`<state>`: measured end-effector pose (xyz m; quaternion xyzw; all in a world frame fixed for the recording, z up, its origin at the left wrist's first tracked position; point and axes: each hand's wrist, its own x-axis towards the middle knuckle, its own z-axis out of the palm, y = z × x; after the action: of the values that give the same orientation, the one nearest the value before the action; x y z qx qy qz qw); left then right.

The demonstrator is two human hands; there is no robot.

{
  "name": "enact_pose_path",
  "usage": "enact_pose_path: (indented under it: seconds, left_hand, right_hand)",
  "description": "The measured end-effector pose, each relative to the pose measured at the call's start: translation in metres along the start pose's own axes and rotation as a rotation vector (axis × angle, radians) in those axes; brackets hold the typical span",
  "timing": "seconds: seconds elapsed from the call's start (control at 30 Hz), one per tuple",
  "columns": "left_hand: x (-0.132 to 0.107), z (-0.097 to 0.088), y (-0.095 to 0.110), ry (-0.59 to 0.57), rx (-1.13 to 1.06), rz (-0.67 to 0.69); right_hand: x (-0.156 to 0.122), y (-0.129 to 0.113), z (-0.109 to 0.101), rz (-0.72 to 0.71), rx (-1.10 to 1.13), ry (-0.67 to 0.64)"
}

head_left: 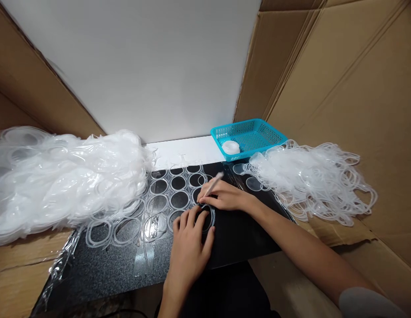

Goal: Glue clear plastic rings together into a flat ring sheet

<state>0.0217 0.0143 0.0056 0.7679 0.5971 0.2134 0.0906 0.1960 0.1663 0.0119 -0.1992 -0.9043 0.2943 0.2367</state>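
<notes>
A clear plastic sheet of joined rings (169, 194) lies on a black speckled board (102, 269). My left hand (188, 247) lies flat on the sheet with fingers spread, pressing beside one ring (207, 216) at the sheet's right edge. My right hand (222, 195) is closed in a pinch round a thin pale stick-like tool (214, 184), whose lower tip touches the same ring. Some ring holes look dark; a few still hold clear discs.
A big heap of clear plastic sheets (59, 176) fills the left. A tangle of empty ring frames (314, 181) lies at the right. A turquoise basket (248, 137) behind holds a stack of white discs (231, 147). Cardboard walls (341, 88) enclose the workplace.
</notes>
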Motion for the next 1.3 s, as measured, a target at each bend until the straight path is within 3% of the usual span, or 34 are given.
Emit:
enact_pose_path:
  seconds: [0.17,0.4,0.6,0.97,1.13,1.3]
  left_hand:
    - [0.001,-0.001,0.0,-0.008,0.005,-0.003]
    - [0.0,-0.001,0.0,-0.046,0.05,0.007]
    - [0.001,0.0,0.001,-0.05,0.072,0.021]
    - [-0.002,-0.002,0.001,-0.049,0.038,0.015]
    - [-0.003,-0.001,0.0,-0.053,0.02,0.017]
    - [-0.003,-0.001,0.0,-0.043,0.007,0.013]
  right_hand:
    - [0.0,0.006,0.004,-0.111,-0.274,0.024]
    - [0.003,0.002,0.004,0.002,-0.352,0.232]
    - [0.021,0.005,0.004,0.186,-0.326,0.393]
    - [0.059,0.017,-0.026,0.38,-0.618,0.317]
    - [0.079,0.024,-0.03,0.461,-0.515,0.351]
    - [0.077,0.033,-0.035,0.497,-0.48,0.459]
